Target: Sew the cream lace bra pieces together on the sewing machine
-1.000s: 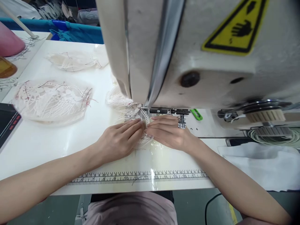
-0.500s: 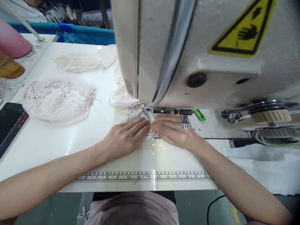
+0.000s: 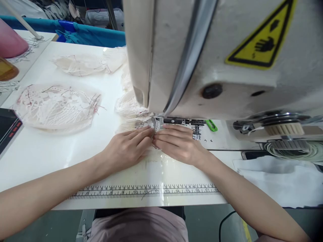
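Observation:
A white lace piece (image 3: 156, 125) lies under the presser foot of the sewing machine (image 3: 174, 120), its gathered part spreading out to the left. My left hand (image 3: 128, 145) is on the near side of the lace, fingers bent and closed on its edge. From the right, my right hand (image 3: 179, 143) meets it, fingers close together and fingertips gripping the same edge just in front of the foot. Both thumbs are mostly hidden. Most of the lace between the hands is covered by the fingers.
Another lace piece (image 3: 57, 107) lies left, with more pale fabric (image 3: 80, 64) behind. A phone-like black device (image 3: 8, 126) sits at the left edge. A green clip-shaped tool (image 3: 211, 125) and white cloth (image 3: 277, 178) are right. A printed ruler (image 3: 148, 192) runs along the front edge.
Both hands have shifted slightly left in view, and their fingertips are closer together. Less of the lace shows between them. The whole view has also shifted a little.

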Motion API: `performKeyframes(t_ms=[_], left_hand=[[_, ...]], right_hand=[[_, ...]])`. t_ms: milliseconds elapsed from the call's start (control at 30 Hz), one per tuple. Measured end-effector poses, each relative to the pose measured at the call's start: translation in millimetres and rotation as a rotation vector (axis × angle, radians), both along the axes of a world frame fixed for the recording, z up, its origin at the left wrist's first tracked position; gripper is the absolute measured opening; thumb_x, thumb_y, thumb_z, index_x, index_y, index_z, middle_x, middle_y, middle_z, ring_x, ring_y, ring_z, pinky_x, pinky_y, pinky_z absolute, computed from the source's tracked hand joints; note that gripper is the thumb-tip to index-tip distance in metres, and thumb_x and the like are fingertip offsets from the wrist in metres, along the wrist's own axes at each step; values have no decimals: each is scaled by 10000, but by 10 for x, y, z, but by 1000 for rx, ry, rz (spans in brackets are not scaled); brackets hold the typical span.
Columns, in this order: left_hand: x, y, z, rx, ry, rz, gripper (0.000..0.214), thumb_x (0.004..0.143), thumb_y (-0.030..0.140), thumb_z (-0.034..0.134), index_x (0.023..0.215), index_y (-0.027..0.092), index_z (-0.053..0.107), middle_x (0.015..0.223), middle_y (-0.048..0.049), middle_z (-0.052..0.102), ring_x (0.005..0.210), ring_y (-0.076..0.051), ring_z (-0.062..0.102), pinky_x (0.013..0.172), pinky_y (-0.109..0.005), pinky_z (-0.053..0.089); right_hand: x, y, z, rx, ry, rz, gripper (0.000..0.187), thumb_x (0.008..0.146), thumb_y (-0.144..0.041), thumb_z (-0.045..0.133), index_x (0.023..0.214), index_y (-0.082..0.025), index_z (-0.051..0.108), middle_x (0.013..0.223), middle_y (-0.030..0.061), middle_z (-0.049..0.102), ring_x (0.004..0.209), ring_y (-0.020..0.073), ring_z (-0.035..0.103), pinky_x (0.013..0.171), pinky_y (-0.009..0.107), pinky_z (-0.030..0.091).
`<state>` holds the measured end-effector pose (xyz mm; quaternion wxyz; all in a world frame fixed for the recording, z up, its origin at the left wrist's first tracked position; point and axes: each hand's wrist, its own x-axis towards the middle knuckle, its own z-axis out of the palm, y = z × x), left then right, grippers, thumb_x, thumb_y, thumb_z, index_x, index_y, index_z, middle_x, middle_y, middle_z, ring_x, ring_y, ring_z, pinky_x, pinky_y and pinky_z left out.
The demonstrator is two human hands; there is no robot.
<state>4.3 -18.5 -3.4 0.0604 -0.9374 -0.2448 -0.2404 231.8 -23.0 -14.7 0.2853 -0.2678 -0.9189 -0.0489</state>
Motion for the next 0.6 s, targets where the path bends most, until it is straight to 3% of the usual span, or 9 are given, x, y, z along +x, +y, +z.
performKeyframes(t_ms=[367,600], left_hand=[[-11,50,21,-53,-10,84,109,896,122,476,904,157,579,1164,-117,701,1003,-214,707,839,-307,610],[-9,68,-12,-50,-20,101,176,853,74,452,929,154,589,1175,-118,695,1021,-213,700,892,-316,591]], right_hand=[[-56,-3,-30,-65,-25,-55,185,892,-141,606,1010,-252,696,969,-15,735,914,138,653,888,296,531],[-63,4,-26,-96,-42,-83,197,907,-122,570,996,-248,693,978,-1,724,966,143,640,888,291,530]])
